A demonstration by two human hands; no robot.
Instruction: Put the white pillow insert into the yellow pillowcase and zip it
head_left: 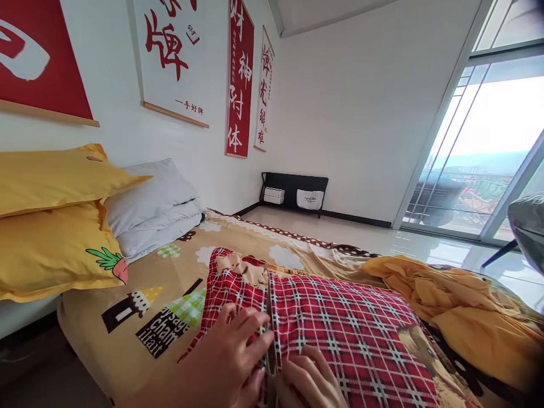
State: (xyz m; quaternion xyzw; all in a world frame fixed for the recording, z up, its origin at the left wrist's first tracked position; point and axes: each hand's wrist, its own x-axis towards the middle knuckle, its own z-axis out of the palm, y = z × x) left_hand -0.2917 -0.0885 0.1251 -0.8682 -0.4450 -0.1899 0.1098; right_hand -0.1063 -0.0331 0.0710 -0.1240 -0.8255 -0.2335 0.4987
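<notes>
A red plaid pillowcase [340, 311] with printed bear figures lies on the bed in front of me, with a slit running along it between my hands. My left hand [238, 351] is on the left side of the slit, its fingers bent and closed on the fabric edge. Just across from it, my right hand [308, 377] has curled fingers gripping the other edge, and the bottom of the frame cuts it off. The fingertips are partly hidden in the cloth, and what fills the case cannot be made out.
Yellow pillows [51, 243] and grey-white pillows [157, 198] are stacked at left against the wall. Crumpled yellow cloth [463, 306] lies at right on the patterned bedsheet [170, 272]. A low black rack [293, 184] stands in the far corner, with a glass door [476, 147] at right.
</notes>
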